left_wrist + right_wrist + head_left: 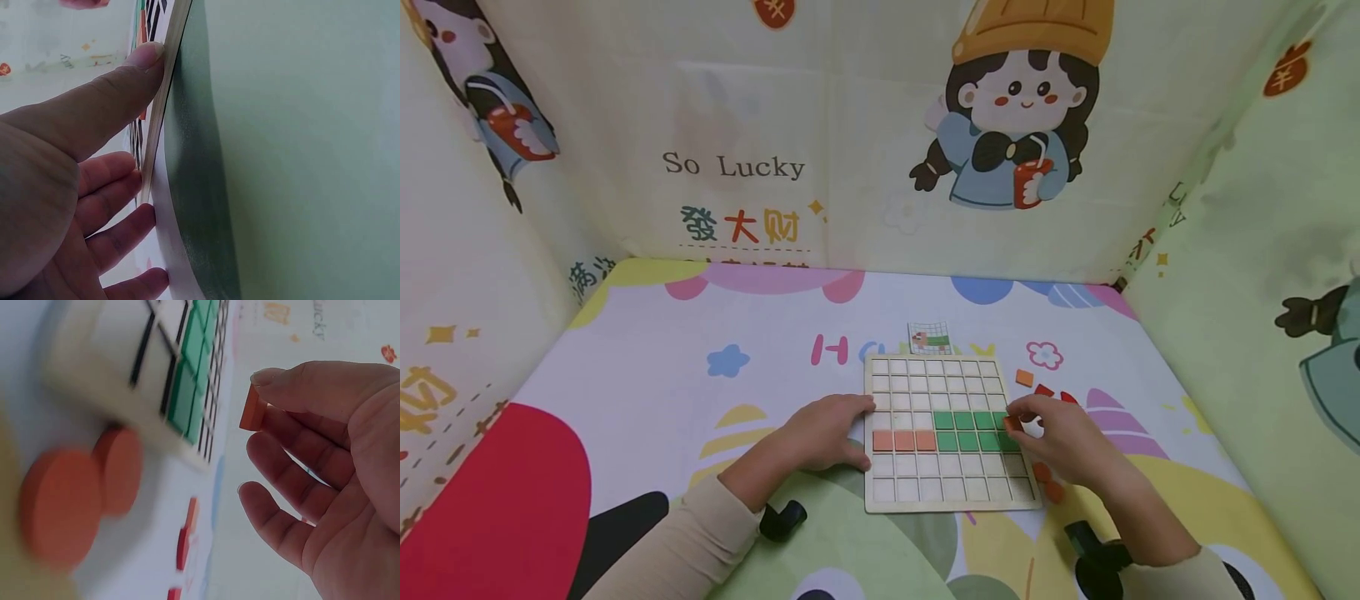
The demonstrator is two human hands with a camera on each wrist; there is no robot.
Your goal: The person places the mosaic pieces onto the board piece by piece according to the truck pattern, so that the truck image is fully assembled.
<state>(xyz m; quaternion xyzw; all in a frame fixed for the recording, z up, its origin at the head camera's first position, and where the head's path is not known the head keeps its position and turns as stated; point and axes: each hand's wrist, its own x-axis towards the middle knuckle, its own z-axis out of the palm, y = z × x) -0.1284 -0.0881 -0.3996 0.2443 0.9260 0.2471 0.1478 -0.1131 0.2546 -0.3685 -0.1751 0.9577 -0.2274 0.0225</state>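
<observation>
Right wrist view: small flat orange tile (pixel 250 411) pinched in right hand (pixel 1063 437), long visible side slanting down from thumb.
Pale wooden grid board (pixel 906 489): left of this hand, tile at its right edge.
Left hand (pixel 823 433): fingers relaxed, touching the board.
Round orange discs (pixel 1052 492): just this side of right hand.
Green square tiles (pixel 967 420): partly hidden behind right hand.

From above, a hand can reach the lower rows of the board (pixel 930 489). The left hand (pixel 822 435) obstructs its left edge; the right hand (pixel 1069 442) and orange discs (pixel 1054 492) obstruct the right.
</observation>
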